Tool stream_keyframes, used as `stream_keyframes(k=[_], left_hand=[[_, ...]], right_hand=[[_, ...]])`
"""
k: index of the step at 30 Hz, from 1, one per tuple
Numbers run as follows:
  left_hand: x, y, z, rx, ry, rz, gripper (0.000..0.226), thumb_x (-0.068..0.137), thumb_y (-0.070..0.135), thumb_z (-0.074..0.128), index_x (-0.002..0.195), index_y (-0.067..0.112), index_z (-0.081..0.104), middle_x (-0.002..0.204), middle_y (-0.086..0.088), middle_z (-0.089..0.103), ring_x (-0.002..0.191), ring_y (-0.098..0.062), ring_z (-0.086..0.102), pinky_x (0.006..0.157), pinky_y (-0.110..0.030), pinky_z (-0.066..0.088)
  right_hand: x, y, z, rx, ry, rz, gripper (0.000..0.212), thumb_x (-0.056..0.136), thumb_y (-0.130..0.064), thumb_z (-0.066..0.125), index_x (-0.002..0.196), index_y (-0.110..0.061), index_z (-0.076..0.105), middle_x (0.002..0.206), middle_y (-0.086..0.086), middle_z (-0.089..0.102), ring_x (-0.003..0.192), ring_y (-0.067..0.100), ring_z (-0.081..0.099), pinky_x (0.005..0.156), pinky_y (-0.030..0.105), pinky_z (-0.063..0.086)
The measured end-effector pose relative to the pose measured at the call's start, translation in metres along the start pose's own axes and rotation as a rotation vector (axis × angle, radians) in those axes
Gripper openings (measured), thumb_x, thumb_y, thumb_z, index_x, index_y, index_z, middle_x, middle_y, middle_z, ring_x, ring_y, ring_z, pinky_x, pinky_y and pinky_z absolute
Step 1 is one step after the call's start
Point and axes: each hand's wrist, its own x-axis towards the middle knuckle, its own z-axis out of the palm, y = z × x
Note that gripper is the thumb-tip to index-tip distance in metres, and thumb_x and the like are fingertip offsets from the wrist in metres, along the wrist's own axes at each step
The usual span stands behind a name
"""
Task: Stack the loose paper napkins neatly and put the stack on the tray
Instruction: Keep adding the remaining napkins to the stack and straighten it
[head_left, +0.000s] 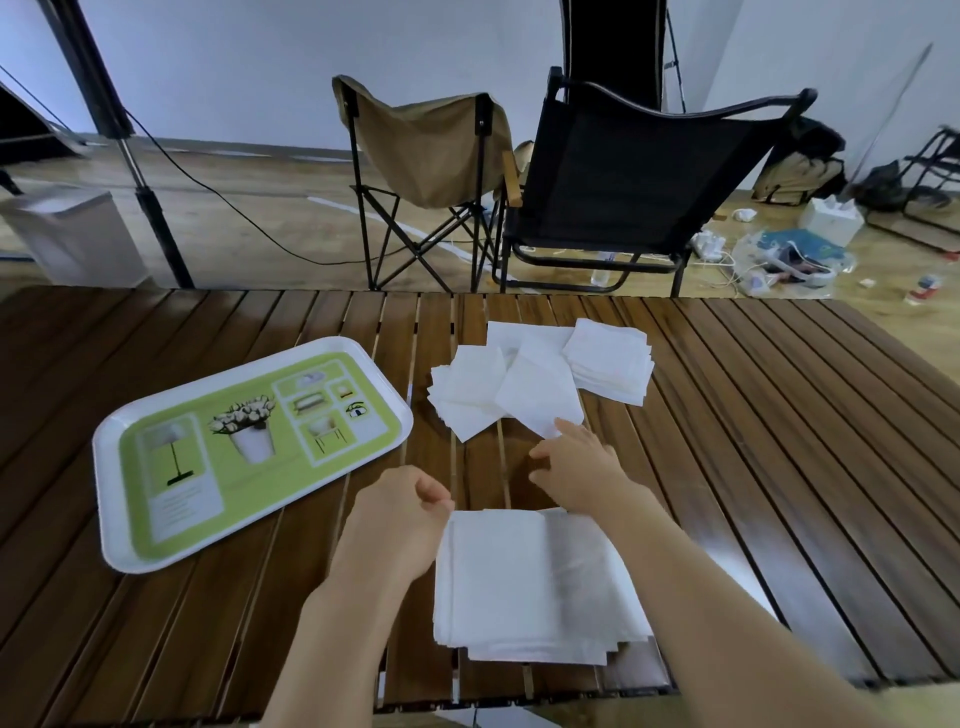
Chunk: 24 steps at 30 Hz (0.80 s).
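A neat stack of white paper napkins (524, 582) lies near the front edge of the slatted wooden table (779, 415). My left hand (400, 519) has its fingers curled at the stack's top left corner and seems to pinch that corner. Farther back, loose napkins (540, 379) lie overlapping in a spread pile. My right hand (576, 467) reaches toward that pile, its straight fingertips touching the near corner of the front napkin. The white tray with a green printed base (249, 447) sits on the left and holds nothing.
Behind the table stand a tan folding chair (431, 150) and a black folding chair (634, 176). A light stand (130, 150) and a white bin (78, 234) are at the back left. Clutter lies on the floor at the back right.
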Motion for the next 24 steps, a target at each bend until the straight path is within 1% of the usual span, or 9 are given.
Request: stream_keyframes(k=[3, 5, 7, 11, 13, 15, 16, 20, 24], left_hand=[[0.0, -0.001, -0.002, 0.004, 0.003, 0.027, 0.008, 0.094, 0.025, 0.055, 0.099, 0.025, 0.061, 0.082, 0.014, 0.052, 0.072, -0.002, 0.05, 0.056, -0.01, 0.034], [0.001, -0.001, -0.003, 0.001, 0.016, 0.042, 0.007, 0.094, 0.025, 0.055, 0.099, 0.025, 0.06, 0.084, 0.013, 0.054, 0.075, -0.003, 0.051, 0.059, -0.013, 0.036], [0.001, 0.001, -0.003, -0.004, 0.021, 0.056, 0.009, 0.094, 0.025, 0.055, 0.101, 0.024, 0.061, 0.091, 0.011, 0.057, 0.081, -0.003, 0.052, 0.065, -0.013, 0.037], [0.001, 0.001, -0.002, -0.003, 0.001, 0.076, 0.016, 0.092, 0.025, 0.059, 0.108, 0.023, 0.06, 0.104, 0.011, 0.059, 0.093, -0.002, 0.053, 0.078, -0.016, 0.038], [0.002, 0.0, -0.002, -0.008, 0.004, 0.095, 0.024, 0.089, 0.024, 0.064, 0.112, 0.024, 0.057, 0.113, 0.01, 0.059, 0.099, -0.002, 0.052, 0.082, -0.016, 0.038], [0.003, 0.001, -0.004, -0.023, 0.027, 0.119, 0.037, 0.085, 0.024, 0.069, 0.117, 0.026, 0.052, 0.121, 0.011, 0.056, 0.106, -0.002, 0.05, 0.084, -0.015, 0.036], [0.003, 0.002, -0.004, -0.036, 0.04, 0.13, 0.044, 0.083, 0.025, 0.071, 0.121, 0.027, 0.049, 0.125, 0.011, 0.054, 0.111, -0.003, 0.049, 0.085, -0.015, 0.034], [0.003, 0.007, -0.005, -0.13, 0.032, 0.182, 0.078, 0.074, 0.033, 0.079, 0.136, 0.032, 0.033, 0.14, 0.012, 0.044, 0.129, -0.008, 0.041, 0.092, -0.018, 0.031], [-0.001, 0.014, -0.013, -0.224, -0.048, 0.252, 0.105, 0.063, 0.043, 0.084, 0.143, 0.044, 0.016, 0.15, 0.015, 0.032, 0.139, -0.01, 0.03, 0.109, -0.031, 0.031]], right_hand=[[0.012, 0.005, 0.01, 0.013, -0.02, 0.004, 0.039, 0.096, -0.024, 0.048, 0.134, -0.015, 0.044, 0.146, 0.0, 0.034, 0.132, 0.023, 0.034, 0.107, 0.046, 0.028], [0.012, 0.006, 0.012, 0.046, 0.043, 0.029, 0.034, 0.097, -0.021, 0.047, 0.129, -0.012, 0.046, 0.145, -0.001, 0.037, 0.129, 0.021, 0.039, 0.107, 0.044, 0.028], [0.011, 0.005, 0.012, 0.067, 0.147, 0.031, 0.023, 0.096, -0.018, 0.046, 0.117, -0.011, 0.051, 0.131, 0.002, 0.047, 0.115, 0.021, 0.05, 0.1, 0.039, 0.032], [0.002, 0.003, -0.006, 0.135, 0.303, 0.054, 0.011, 0.092, -0.012, 0.054, 0.098, -0.01, 0.063, 0.105, 0.006, 0.062, 0.093, 0.022, 0.059, 0.09, 0.031, 0.041], [-0.009, 0.001, -0.02, 0.309, 0.42, 0.063, 0.013, 0.089, -0.006, 0.056, 0.092, -0.009, 0.069, 0.094, 0.006, 0.067, 0.083, 0.018, 0.061, 0.077, 0.024, 0.048], [-0.026, -0.002, -0.034, 0.493, 0.53, 0.062, 0.012, 0.086, -0.003, 0.059, 0.088, -0.01, 0.069, 0.084, 0.001, 0.065, 0.072, 0.006, 0.055, 0.061, 0.01, 0.041], [-0.034, -0.003, -0.041, 0.581, 0.569, 0.068, 0.01, 0.085, -0.004, 0.061, 0.085, -0.011, 0.067, 0.081, -0.002, 0.064, 0.069, 0.003, 0.053, 0.055, 0.007, 0.037], [-0.065, -0.005, -0.063, 0.955, 0.605, 0.055, 0.012, 0.084, -0.001, 0.059, 0.089, -0.012, 0.061, 0.076, -0.003, 0.059, 0.065, 0.008, 0.052, 0.052, 0.012, 0.041], [-0.086, 0.0, -0.065, 1.286, 0.39, -0.046, 0.018, 0.077, -0.002, 0.061, 0.082, -0.019, 0.06, 0.079, 0.006, 0.055, 0.075, 0.021, 0.05, 0.063, 0.031, 0.04]])
